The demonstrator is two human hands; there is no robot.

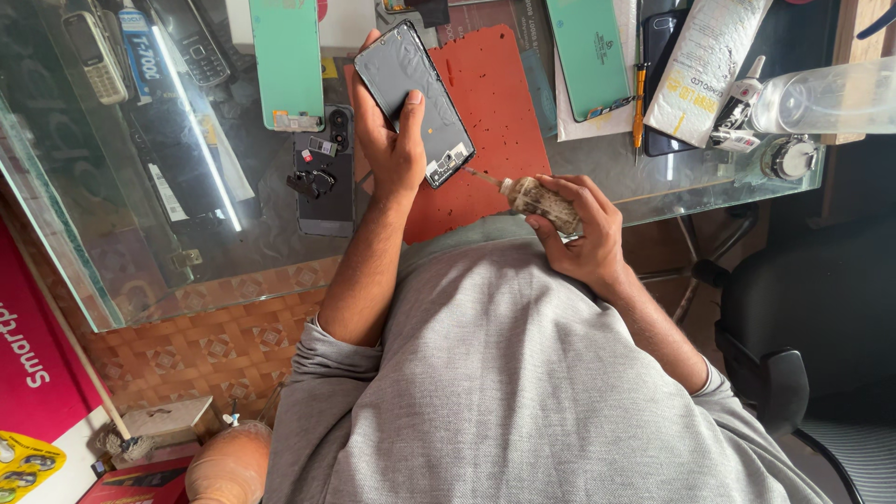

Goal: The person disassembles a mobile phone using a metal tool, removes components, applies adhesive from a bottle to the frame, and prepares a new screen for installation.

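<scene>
Head view, looking straight down over your grey shirt, and both hands are busy at the glass bench [140, 252]. Your left hand [392, 140] grips a dark phone screen panel [415, 89], thumb pressed on its face and fingers wrapped behind, holding it tilted above the red work mat [495, 103]. The panel's lower end, with its small connector parts, points toward your right side. Your right hand [579, 233] is curled around a small grimy glue bottle [541, 201], fingers pinching its body, and the thin nozzle reaches to the panel's bottom corner; whether the tip actually touches, I cannot tell.

Just left of your left wrist lies an opened phone body [325, 177] with loose small parts on it, flat on the glass. Above it sits a green phone back cover [286, 61], and a second green cover [588, 56] lies on the far side of the mat, on white paper. Beside that one, an orange-handled screwdriver [640, 103] lies upright in the picture, then a white padded pouch [705, 65]. At the right edge of the bench, a clear plastic bottle [826, 98] lies on its side, with a small white tube [742, 103] next to it. Under the glass at upper left, old keypad phones [93, 56] show through. A black chair [803, 308] stands on your right.
</scene>
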